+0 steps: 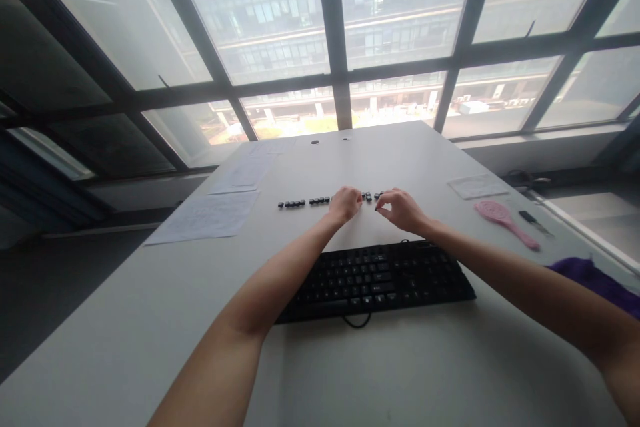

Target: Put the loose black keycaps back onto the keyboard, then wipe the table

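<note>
A row of small black keycaps (295,204) runs across the white table (250,320) beyond the keyboard. My left hand (346,204) is curled closed over the middle of that row, and its fingertips and anything in them are hidden. Beside it on the right, my right hand (401,209) pinches a small black keycap at its fingertips, close to the right end of the row. The black keyboard (350,277) lies nearer to me under both forearms; some dark gaps show among its keys on the right.
Papers (210,217) lie along the table's left edge. On the right are a pink hairbrush (500,215), a small black tool (534,220), a flat clear packet (477,187) and a purple cloth (595,283). Windows stand behind the table.
</note>
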`<state>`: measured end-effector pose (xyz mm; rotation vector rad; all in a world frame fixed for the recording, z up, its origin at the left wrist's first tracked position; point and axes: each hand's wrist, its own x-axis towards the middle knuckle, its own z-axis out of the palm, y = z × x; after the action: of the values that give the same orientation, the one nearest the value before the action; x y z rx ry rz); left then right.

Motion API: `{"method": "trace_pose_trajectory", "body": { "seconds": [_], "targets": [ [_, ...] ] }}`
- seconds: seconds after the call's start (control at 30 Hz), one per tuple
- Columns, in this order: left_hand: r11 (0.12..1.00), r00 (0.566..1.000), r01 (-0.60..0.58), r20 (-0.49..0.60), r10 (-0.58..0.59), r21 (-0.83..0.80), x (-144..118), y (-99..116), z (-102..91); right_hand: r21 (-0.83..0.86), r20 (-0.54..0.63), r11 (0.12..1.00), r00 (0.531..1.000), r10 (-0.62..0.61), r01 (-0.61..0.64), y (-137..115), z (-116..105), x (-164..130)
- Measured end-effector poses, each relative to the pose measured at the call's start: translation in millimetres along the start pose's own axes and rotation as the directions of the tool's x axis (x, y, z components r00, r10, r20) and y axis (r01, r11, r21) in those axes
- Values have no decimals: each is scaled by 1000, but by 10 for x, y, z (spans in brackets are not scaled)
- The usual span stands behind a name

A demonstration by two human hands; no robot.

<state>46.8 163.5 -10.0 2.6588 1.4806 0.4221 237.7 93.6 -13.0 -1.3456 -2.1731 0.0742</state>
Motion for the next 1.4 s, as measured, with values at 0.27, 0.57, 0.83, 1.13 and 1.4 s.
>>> {"method": "trace_pose_trajectory", "body": {
  "seconds": [0.27,0.57,0.83,1.13,1.4],
  "targets": [
    [999,999,44,-4,-44,-8,4,35,-16,258,-78,962,991,111,-87,-86,-400,-619],
    [942,994,-55,68,82,-330,-601,523,-330,424,-8,904,998,61,-52,-291,-422,-1107],
    [803,968,-54,166,189,-594,-1089,812,-236,414,44,907,997,66,-78,-264,-347,-1162],
    [875,960,-251,9,280,-415,-1097,821,-201,390,35,920,999,32,-43,-267,-316,-1169],
    [878,939,-329,-21,343,-347,-1187,841,-146,336,21,942,1000,-3,-4,-279,-288,-1178]
  ]
}}
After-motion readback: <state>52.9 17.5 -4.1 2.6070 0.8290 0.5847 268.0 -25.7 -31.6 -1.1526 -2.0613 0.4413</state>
